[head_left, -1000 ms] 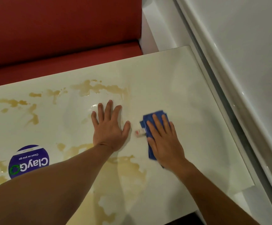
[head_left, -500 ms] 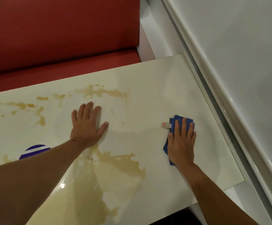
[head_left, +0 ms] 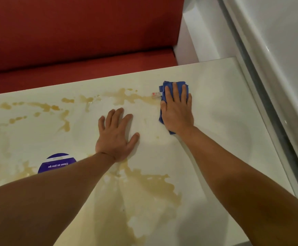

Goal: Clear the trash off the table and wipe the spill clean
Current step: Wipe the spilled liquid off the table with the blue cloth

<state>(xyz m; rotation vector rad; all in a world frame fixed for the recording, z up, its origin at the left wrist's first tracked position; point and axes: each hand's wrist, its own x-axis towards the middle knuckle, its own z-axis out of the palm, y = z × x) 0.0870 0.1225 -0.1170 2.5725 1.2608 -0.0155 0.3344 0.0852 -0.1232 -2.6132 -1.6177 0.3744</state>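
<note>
Pressing flat on a folded blue cleaning cloth [head_left: 169,89], the right hand [head_left: 177,110] is seen near the far edge of the glossy cream-white tabletop [head_left: 224,139], its fingers straight and held close together over the fabric. A small white tag with a red mark [head_left: 156,94] juts from the cloth's left side and lies against the right end of a streak of the brownish-yellow liquid spill [head_left: 126,96]. More of that spill is spread in thin trails across the far left of the tabletop, and a large pool [head_left: 144,189] is visible on the near side, between the two forearms. The left hand [head_left: 117,135] is laid palm down on the bare surface just beside the right one, with its fingers straight and slightly spread and the thumb angled out. A round purple sticker reading "Clean as you go" [head_left: 57,162] is partly covered by the left forearm. A red upholstered bench seat [head_left: 73,32] is seen beyond the table, and a white wall panel [head_left: 277,41] runs along the right.
</note>
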